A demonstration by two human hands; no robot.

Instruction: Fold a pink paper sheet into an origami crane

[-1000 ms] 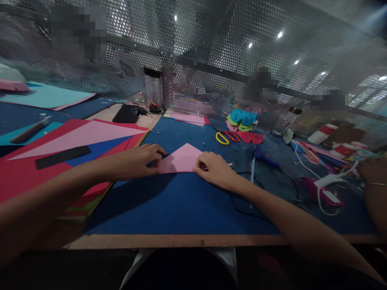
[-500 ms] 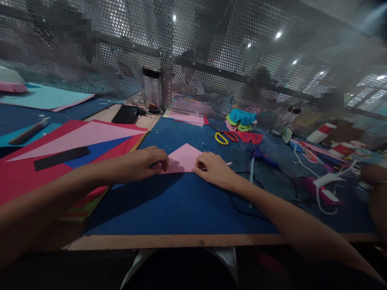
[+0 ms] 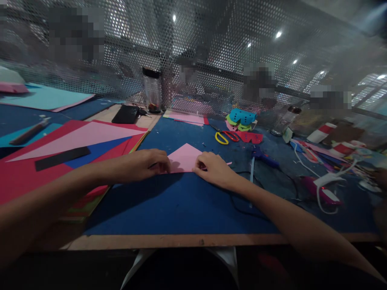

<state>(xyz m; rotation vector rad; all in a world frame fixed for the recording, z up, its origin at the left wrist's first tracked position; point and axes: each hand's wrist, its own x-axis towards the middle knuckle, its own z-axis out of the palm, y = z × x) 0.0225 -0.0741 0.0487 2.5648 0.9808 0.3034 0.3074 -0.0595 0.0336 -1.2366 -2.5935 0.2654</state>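
A pink paper, apparently folded to a peak at its far side, lies on the blue table mat with its straight edge toward me. My left hand is closed at the paper's left corner, fingers curled down onto it. At the opposite corner, my right hand has thumb and fingers pinched on the paper. The fingers hide both side corners. A thin pink strip shows just beyond my right hand.
Left of me lie stacked coloured sheets with a black strip on top. Scissors, blue and green cut-outs and a blue glue gun with a cord are to the right. A perforated metal screen stands behind.
My left hand has shifted very slightly to the right along the paper's near edge. My right hand stays at its corner. At the far right, another person's hand has drawn back.
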